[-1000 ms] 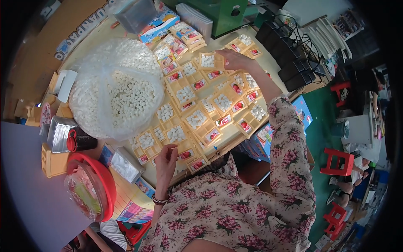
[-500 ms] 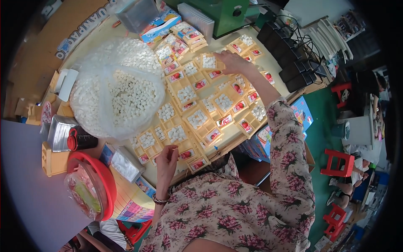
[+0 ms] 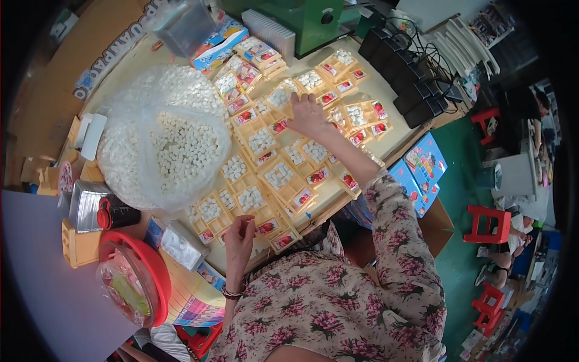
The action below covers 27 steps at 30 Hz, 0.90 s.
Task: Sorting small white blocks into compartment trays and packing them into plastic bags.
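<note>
Over the rows of shallow yellow compartment trays (image 3: 278, 174), my right hand (image 3: 309, 114) reaches far out with its fingers apart, resting on or just above a tray of white pieces (image 3: 281, 96). Whether its fingertips touch that tray, I cannot tell. My left hand (image 3: 240, 238) stays near the table's front edge beside the nearest trays, fingertips pinched together; anything between them is too small to name. Many trays hold small white cube-like pieces (image 3: 250, 196) in one compartment and a card with a strawberry picture (image 3: 283, 240) in another.
A large clear bag of white pieces (image 3: 187, 145) lies open left of the trays. Black power adapters (image 3: 416, 90) with cables line the right edge. A red basin (image 3: 157, 283), a dark red-lidded jar (image 3: 117, 212) and a foil-coloured box (image 3: 89, 206) stand at left.
My right hand has moved left and nearer, from the far trays to one closer to the middle. My left hand keeps its pinch in nearly the same place. The view has shifted slightly.
</note>
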Available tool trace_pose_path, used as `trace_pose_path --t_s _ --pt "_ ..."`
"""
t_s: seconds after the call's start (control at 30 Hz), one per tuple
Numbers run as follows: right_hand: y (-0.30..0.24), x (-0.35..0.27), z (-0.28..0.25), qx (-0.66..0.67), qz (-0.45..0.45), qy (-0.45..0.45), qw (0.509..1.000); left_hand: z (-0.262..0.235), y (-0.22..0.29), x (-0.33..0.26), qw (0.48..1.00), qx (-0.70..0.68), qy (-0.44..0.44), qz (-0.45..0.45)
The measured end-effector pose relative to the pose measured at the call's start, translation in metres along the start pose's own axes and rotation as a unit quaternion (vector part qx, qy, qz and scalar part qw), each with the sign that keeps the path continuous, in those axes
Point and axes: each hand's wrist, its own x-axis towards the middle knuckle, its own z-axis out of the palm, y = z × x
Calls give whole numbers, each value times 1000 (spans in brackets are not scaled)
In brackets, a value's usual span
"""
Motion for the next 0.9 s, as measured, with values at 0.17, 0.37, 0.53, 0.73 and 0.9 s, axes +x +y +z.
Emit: trace_pose_path --t_s 0.17,0.37,0.53,0.73,0.9 --pt "10 -5 6 9 10 75 997 -5 -5 -1 1000 -8 10 5" --pt "85 59 -19 36 168 184 968 -6 -11 1 1000 8 9 1" --pt "106 113 -13 24 337 146 930 -1 -4 6 999 39 8 9" --pt "93 139 -14 -15 389 26 921 -2 -4 4 996 82 3 21" --pt "103 131 -15 58 382 78 919 -5 -4 6 995 104 -10 2"
